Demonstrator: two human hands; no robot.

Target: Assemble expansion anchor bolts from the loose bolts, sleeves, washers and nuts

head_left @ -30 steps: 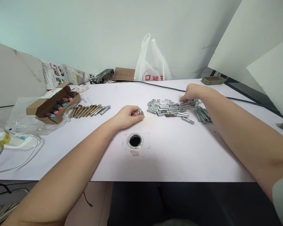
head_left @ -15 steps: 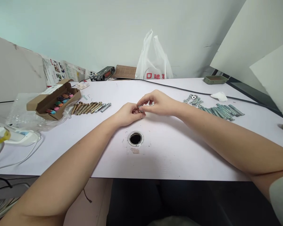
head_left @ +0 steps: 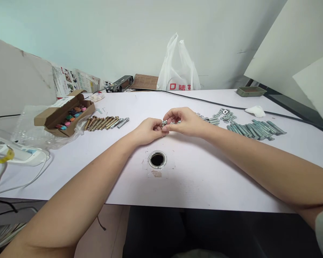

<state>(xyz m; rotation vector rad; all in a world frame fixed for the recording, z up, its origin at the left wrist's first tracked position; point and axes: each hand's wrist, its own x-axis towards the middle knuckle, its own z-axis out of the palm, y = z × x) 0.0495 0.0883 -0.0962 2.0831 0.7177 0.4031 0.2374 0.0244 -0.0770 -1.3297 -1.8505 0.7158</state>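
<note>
Between my two hands, over the middle of the table, is a small silver bolt (head_left: 164,123); only its shiny end shows and the rest is hidden by the fingers. My left hand (head_left: 148,131) is closed around it from the left. From the right, the thumb and forefinger of my right hand (head_left: 185,122) pinch at that same end. Several silver bolts (head_left: 211,121) lie partly hidden behind my right hand. Farther right are a pile of nuts and washers (head_left: 226,115) and a row of greenish zinc bolts (head_left: 255,129).
Brass-coloured and silver bolts (head_left: 104,123) lie in a row on the left, beside an open cardboard box (head_left: 47,120) of coloured pieces. A round hole (head_left: 157,159) pierces the table near me. Behind are a black cable (head_left: 204,100), a white plastic bag (head_left: 177,77) and a green tray (head_left: 251,92).
My right hand has shifted slightly, its fingers a little more open, so the bolt's silver end shows better. The view has turned slightly, and more bolts show behind my right hand.
</note>
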